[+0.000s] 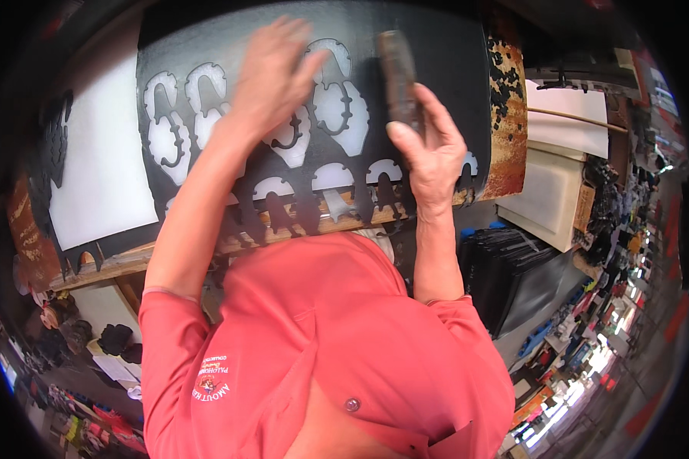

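Observation:
A black sheet (452, 53) spans the worktop, with several shoe-upper-shaped cut-outs through which white shows. My right hand (435, 157) is closed on a long, narrow, brownish-grey block (398, 76), held over the sheet's right half; motion blurs it, so its exact kind is unclear. Left of it, my left hand (275, 76) hovers over the sheet with fingers stretched out and nothing in them. A whole cut-out (333, 107) lies between the two hands. My left forearm hides parts of the cut-outs beneath it.
White sheet material (99, 145) lies on the worktop at left, beside dark scraps (56, 138). A rusty, worn plate (507, 115) borders the right side. Ragged strips hang over the wooden front edge (115, 264). Stacked black sheets (513, 268) stand lower right.

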`<state>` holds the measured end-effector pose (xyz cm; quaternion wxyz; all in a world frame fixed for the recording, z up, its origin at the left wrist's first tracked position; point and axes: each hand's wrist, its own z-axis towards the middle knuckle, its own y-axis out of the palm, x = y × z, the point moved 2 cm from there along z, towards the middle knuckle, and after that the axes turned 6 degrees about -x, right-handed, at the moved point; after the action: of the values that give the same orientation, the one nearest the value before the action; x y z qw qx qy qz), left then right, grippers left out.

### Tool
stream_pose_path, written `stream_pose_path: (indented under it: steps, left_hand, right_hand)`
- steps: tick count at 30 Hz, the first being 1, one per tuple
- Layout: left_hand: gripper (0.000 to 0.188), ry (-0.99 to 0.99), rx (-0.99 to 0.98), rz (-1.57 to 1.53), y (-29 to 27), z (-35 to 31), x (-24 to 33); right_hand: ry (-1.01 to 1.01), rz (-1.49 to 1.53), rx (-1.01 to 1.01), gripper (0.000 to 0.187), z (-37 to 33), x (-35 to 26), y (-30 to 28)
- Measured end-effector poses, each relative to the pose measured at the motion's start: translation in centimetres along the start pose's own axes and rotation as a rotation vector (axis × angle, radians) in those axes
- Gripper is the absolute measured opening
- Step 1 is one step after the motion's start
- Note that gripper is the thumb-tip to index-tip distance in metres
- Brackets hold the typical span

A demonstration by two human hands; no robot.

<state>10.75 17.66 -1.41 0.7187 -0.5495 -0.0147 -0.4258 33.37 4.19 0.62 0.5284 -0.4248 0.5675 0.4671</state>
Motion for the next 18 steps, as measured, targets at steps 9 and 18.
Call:
stream_pose_path:
  steps: [9,18]
  left_hand:
    - [0.056,0.468,-0.488,-0.295,6.8,-3.4,13.8]
    - [0.021,0.295,-0.553,-0.629,-1.3,-7.7,10.1]
  right_hand:
    - [-0.102,0.084,0.204,0.061,1.1,-2.4,-5.0]
    - [-0.365,-0.852,0.030,0.062,2.6,1.7,-0.7]
